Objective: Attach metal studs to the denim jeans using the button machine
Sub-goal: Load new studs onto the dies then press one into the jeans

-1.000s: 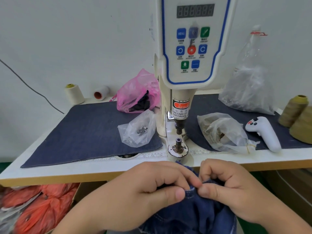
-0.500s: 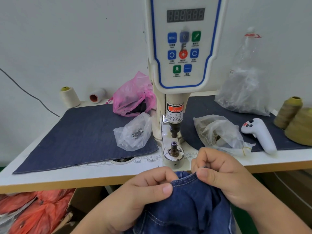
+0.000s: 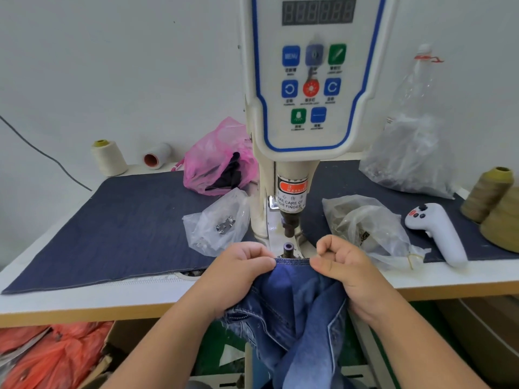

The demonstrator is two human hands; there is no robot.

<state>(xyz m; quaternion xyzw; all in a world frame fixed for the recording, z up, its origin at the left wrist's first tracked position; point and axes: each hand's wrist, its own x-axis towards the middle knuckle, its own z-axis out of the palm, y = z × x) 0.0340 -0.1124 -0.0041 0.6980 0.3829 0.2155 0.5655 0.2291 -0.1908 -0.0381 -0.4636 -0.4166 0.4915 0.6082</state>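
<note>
My left hand point(image 3: 238, 272) and right hand point(image 3: 344, 265) each pinch the top hem of the jeans point(image 3: 295, 301), thumb against curled fingers, stretching that edge flat just in front of the machine point(image 3: 306, 88). The hem sits right at the lower die point(image 3: 288, 247), touching or nearly so; I cannot tell which. The punch point(image 3: 289, 226) hangs above the die, apart from it.

On the machine's neck a red label point(image 3: 292, 186) reads "WARNING", and below it I can read "AKE CARE OF" and "OUR FINGER", the first letters cut off by the curve. One blue panel button says "MENU"; the small print under the other buttons is too blurred to read. The display at the top shows no lit digits.

A clear bag point(image 3: 222, 223) left of the machine holds small metal pieces; the bag point(image 3: 365, 226) to its right holds darker bits I can't make out. The rest of the jeans drops below the table point(image 3: 84, 301) edge, out of view.
</note>
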